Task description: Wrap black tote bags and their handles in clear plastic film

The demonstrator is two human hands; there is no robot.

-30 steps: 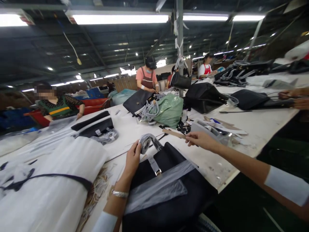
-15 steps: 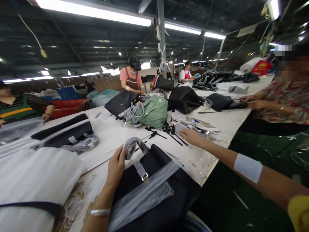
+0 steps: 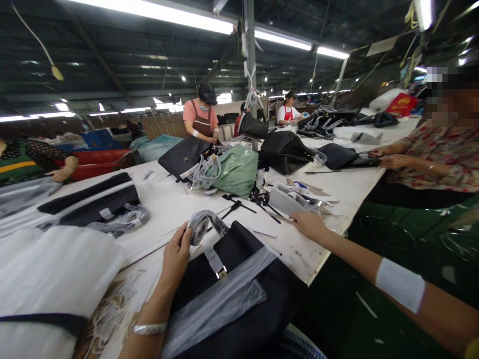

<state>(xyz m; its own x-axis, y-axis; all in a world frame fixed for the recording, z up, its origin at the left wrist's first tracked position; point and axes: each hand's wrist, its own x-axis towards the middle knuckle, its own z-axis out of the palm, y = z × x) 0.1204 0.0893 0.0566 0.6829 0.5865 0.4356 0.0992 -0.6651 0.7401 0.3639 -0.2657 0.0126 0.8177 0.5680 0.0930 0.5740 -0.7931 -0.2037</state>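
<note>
A black handbag lies at the near table edge, with clear plastic film across it and a wrapped metal clasp on its front. My left hand is closed around the bag's looped handle, which is covered in grey-clear wrapping. To the right, my right hand is over the table with its fingers pinched. A thin tan strip sticks out from the fingertips, its kind unclear. Just beyond that hand stands a grey open box with small pieces in it. Black straps lie to its left.
Green plastic-wrapped goods and black bags cover the table's middle. Another black bag lies left, behind white foam sheeting. Co-workers stand across the table and at the left; a person in a floral top works at right.
My right hand has drawn back from the grey box toward me and slightly right, with the thin strip now showing at its fingertips. My left hand still holds the handle; the view has shifted slightly.
</note>
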